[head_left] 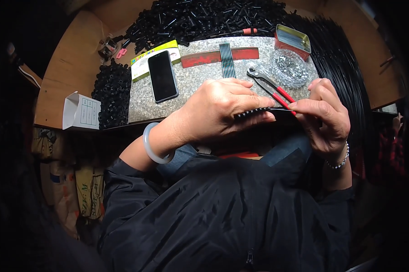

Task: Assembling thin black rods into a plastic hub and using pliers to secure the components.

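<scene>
My left hand (225,100), with a pale bangle on its wrist, is closed on a row of small black pieces (249,113) set side by side. A thin dark rod (281,109) runs from that row toward my right hand (324,113). The thumb and forefinger of my right hand pinch the rod's other end. Behind the fingers lie pliers with red handles (284,94), their jaws pointing away to the left. Several thin metal rods (227,61) rest side by side across a red bar (197,57). My fingers hide part of the black row.
A phone (163,76) leans on a yellow-green box (141,67) at left. Piles of black parts (204,18) fill the back and left (111,93). A clear dish (289,68) of small metal pieces, a tin (293,41), long black strands (340,63) and an open white box (82,111) surround the speckled slab (145,106).
</scene>
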